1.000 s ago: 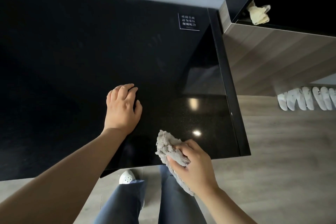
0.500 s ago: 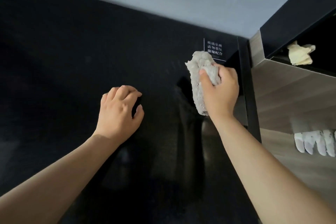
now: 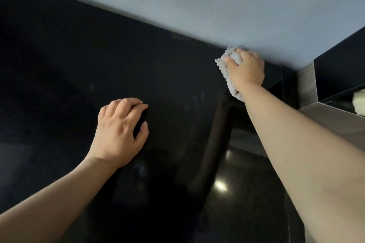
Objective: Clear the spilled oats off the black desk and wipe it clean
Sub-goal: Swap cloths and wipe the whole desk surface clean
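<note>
The right hand (image 3: 245,70) has its fingers curled tightly around a grey cloth (image 3: 224,67) and presses it on the far edge of the black desk (image 3: 79,55), just where the top meets the wall (image 3: 197,6). One second ago this cloth was at the near edge, then in the middle. So one long stroke from front to back is now finished, and I judge the right strip of the desk to be nearly wiped. The left hand (image 3: 118,134) has not moved. It rests on the desk with loosely bent fingers, the tips touching the surface, and nothing shows in it.

No oats are visible on the desk.

The cloth looks soft, fluffy and crumpled, and one end hangs below the wrist. The desk top is flat, glossy and finely speckled, with lamp reflections and faint smears. To the right stands a cabinet (image 3: 335,120) with a matt wood-grain surface.
</note>
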Demonstrator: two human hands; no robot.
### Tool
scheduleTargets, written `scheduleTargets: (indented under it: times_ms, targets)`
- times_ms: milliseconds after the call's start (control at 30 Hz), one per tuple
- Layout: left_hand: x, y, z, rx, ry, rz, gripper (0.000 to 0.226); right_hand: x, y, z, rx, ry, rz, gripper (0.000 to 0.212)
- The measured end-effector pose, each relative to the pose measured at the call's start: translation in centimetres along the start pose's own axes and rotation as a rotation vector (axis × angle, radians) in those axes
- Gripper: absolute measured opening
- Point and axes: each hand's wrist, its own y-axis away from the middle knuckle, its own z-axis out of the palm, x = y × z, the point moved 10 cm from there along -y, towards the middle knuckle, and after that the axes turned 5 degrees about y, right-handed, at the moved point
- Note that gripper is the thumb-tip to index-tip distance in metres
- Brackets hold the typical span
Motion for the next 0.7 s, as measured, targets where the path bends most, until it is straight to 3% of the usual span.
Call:
scheduleTargets:
  times_ms: [100,233,333,400,467,533,600,700]
  targets:
    - [0.1,0.1,0.1,-0.008,-0.001,-0.006,0.043,-2.1,0.7,0.6,0.01,0.01,-0.12,0.039]
    - [0.1,-0.1,0.1,-0.024,-0.009,-0.023,0.044,-5.9,7.1,0.6,0.031,-0.043,-0.367,0.026]
    - [0.2,-0.2,0.0,-0.017,-0.017,-0.024,0.043,-6.9,12.1,0.8,-0.148,-0.207,-0.5,0.02]
    - [0.3,-0.2,0.1,-0.014,-0.026,-0.025,0.043,-6.0,11.3,-0.3,-0.177,-0.341,-0.45,0.015]
    - [0.4,-0.3,0.0,-0.008,-0.031,-0.022,0.042,-4.5,7.5,-2.3,-0.008,-0.372,-0.316,0.014]
    - [0.5,-0.3,0.0,0.0,-0.036,-0.022,0.041,-3.4,2.8,-2.8,0.109,-0.301,-0.182,0.017]
    - [0.5,-0.3,0.0,0.004,-0.039,-0.023,0.041,-3.4,-0.5,-1.0,0.081,-0.197,-0.096,0.02]
    - [0.4,-0.3,0.0,0.001,-0.046,-0.028,0.04,-5.8,-0.3,1.4,0.066,-0.03,-0.161,0.021]
